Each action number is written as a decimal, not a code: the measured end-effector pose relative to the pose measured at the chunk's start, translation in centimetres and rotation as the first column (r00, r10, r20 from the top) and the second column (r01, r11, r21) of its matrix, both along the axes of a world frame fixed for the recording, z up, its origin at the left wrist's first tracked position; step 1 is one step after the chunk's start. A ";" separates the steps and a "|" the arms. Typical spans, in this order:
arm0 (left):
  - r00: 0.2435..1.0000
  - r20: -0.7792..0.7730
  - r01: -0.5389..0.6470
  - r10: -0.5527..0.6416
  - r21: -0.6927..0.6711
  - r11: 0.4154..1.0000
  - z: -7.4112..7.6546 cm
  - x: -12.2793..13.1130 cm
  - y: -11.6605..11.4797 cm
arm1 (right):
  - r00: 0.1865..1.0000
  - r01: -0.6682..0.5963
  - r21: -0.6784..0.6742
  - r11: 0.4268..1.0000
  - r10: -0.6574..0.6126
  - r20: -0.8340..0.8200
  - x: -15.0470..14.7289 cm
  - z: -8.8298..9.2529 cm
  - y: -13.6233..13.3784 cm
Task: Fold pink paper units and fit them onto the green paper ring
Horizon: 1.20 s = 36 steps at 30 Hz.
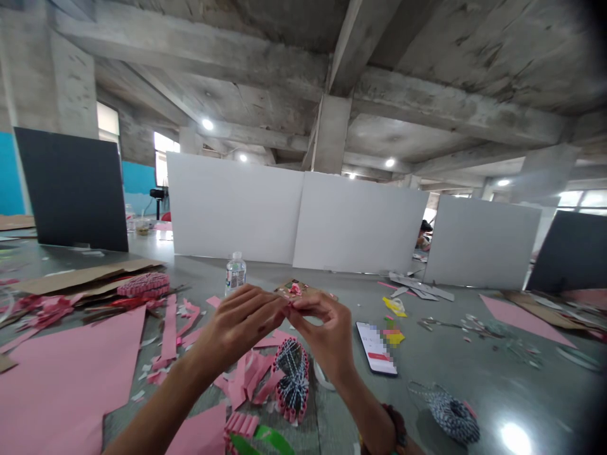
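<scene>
Both my hands are raised in front of me above a grey table [474,373]. My left hand [239,322] and my right hand [325,328] meet fingertip to fingertip, pinched on a small pink paper piece [290,306] between them. Below my hands lies a folded pink-and-black patterned paper ornament [291,379]. A pink pleated paper piece [241,424] rests near my left forearm.
A large pink sheet [61,379] and pink strips [168,332] cover the left of the table. A phone [377,347], a water bottle [235,273], a ball of black-and-white twine [453,417], cardboard [85,277] and white partition boards [303,218] lie beyond.
</scene>
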<state>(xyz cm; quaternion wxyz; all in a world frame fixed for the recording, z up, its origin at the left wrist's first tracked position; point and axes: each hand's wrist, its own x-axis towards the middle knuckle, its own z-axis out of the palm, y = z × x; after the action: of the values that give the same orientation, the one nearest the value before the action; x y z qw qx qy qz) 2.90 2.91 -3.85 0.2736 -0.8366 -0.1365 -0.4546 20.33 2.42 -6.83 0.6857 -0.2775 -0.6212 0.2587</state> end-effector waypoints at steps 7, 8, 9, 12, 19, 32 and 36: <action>0.996 -0.061 -0.063 0.069 0.105 0.993 -1.0 0.0 0.2 | 0.959 0.244 0.160 0.956 -0.262 0.104 -0.1 -0.2 -0.2; 0.995 -0.061 -0.066 0.073 0.112 0.992 -1.1 0.1 0.3 | 0.951 0.263 0.195 0.945 -0.287 0.111 -0.1 -0.2 -0.3; 0.996 -0.057 -0.067 0.074 0.116 0.991 -1.1 0.1 0.3 | 0.945 0.274 0.226 0.935 -0.305 0.114 -0.1 -0.2 -0.4; 0.996 -0.043 -0.066 0.072 0.121 0.990 -1.0 0.3 0.4 | 0.937 0.291 0.272 0.917 -0.331 0.115 -0.2 -0.1 -0.5; 0.999 -0.037 -0.036 0.039 0.066 0.997 -1.1 0.2 0.3 | 0.927 0.325 0.276 0.904 -0.362 0.096 -0.4 -0.1 -0.5; 1.000 0.012 -0.018 0.018 -0.009 1.000 -0.8 -0.1 0.7 | 0.996 0.092 0.050 0.995 -0.092 -0.006 -0.2 0.1 -0.2; 0.999 -0.002 -0.042 0.042 -0.021 0.999 -0.8 -0.3 0.5 | 0.998 0.050 0.008 0.999 -0.050 0.030 0.1 0.2 -0.2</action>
<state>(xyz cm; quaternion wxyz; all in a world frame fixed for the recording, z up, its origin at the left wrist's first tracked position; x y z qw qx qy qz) 2.57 3.39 -4.65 0.2745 -0.8367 -0.1586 -0.4466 20.44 2.27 -6.61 0.6836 -0.2942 -0.6252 0.2349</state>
